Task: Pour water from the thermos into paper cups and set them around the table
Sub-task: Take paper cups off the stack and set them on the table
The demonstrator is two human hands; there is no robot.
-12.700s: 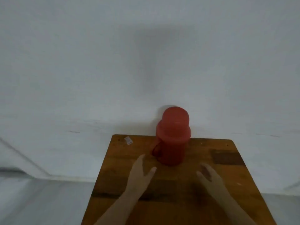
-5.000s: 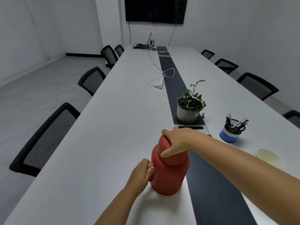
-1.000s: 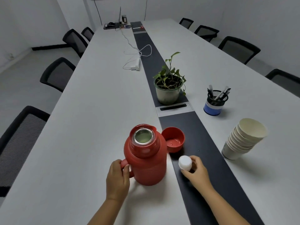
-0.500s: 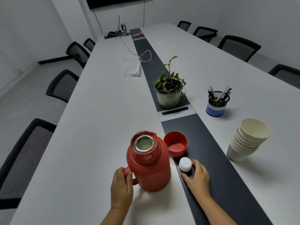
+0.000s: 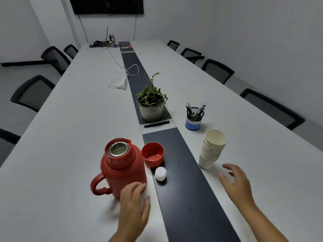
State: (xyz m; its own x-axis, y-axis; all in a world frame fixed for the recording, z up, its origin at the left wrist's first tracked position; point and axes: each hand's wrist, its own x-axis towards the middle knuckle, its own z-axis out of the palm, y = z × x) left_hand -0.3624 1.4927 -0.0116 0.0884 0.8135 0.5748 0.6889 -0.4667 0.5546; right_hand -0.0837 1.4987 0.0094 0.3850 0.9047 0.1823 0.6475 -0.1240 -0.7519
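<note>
The red thermos (image 5: 120,169) stands uncapped on the white table (image 5: 70,119), its steel mouth showing and its handle pointing left. Its red lid cup (image 5: 153,154) sits mouth-up just to the right, and the white stopper (image 5: 160,173) lies on the black centre strip (image 5: 185,189). A leaning stack of several paper cups (image 5: 212,149) stands on the right half of the table. My left hand (image 5: 133,205) is open in front of the thermos, fingertips near its base. My right hand (image 5: 236,182) is open, fingers spread, just short of the cup stack.
A potted plant (image 5: 152,103) and a cable hatch (image 5: 158,125) sit on the centre strip beyond the thermos. A blue pen holder (image 5: 194,117) stands behind the cups. White cables (image 5: 122,75) lie farther up. Black chairs (image 5: 33,91) line both sides.
My left hand let go of the thermos handle and moved right, in front of the body. My right hand left the white stopper on the strip and moved right toward the cup stack.
</note>
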